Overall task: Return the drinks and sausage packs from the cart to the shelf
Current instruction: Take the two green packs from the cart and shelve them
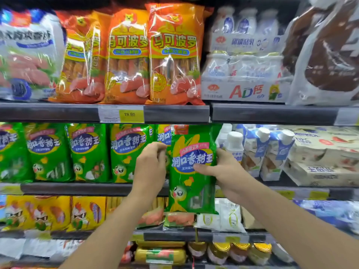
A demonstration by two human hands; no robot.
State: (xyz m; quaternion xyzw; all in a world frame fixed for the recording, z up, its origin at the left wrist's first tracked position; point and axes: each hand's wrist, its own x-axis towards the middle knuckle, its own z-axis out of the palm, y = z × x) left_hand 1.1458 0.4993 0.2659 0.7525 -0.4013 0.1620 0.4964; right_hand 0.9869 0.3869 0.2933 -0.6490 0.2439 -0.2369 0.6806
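Gripping the green sausage pack (pixel 191 169), right hand (pixel 219 169) upright; left hand (pixel 150 164) curled beside it.

The sausage pack (pixel 192 167) in the right grip (pixel 219 171) is bright green, with a blue oval band of white lettering, yellow corn at its top and a green cartoon chick below. Left of the left grip (pixel 150 164), the shelved packs (pixel 87 152) repeat that green, blue and yellow pattern. Above both grips stand orange packs (pixel 174 55) with yellow lettering panels and pink sausage pictures, over a yellow price tag (pixel 131 114); right of the right grip are blue-and-white cartons (pixel 275 152).
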